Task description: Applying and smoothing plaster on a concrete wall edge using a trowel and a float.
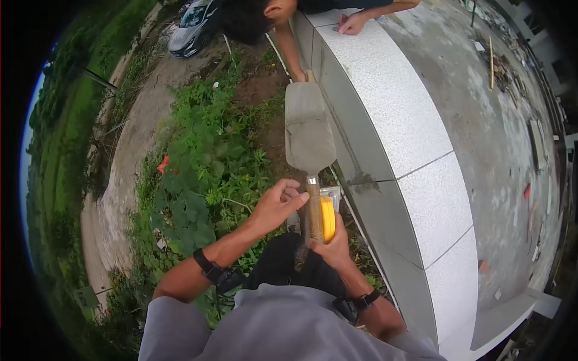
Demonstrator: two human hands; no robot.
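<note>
My right hand is closed around the lower end of a trowel's wooden handle. The trowel has a broad, flat blade, stained grey, which points away from me. A rounded yellow object is in the same hand, against the handle's right side; a pale, shiny piece shows behind it, and its kind is unclear. My left hand is beside the top of the handle, fingers loosely bent and apart, thumb tip at the wood. It grips nothing that I can see.
On my right runs a low wall faced with grey slabs and topped by speckled white slabs. A co-worker leans over its far end, one hand on top, the other reaching down beyond the blade. Leafy plants grow left; a car stands farther off.
</note>
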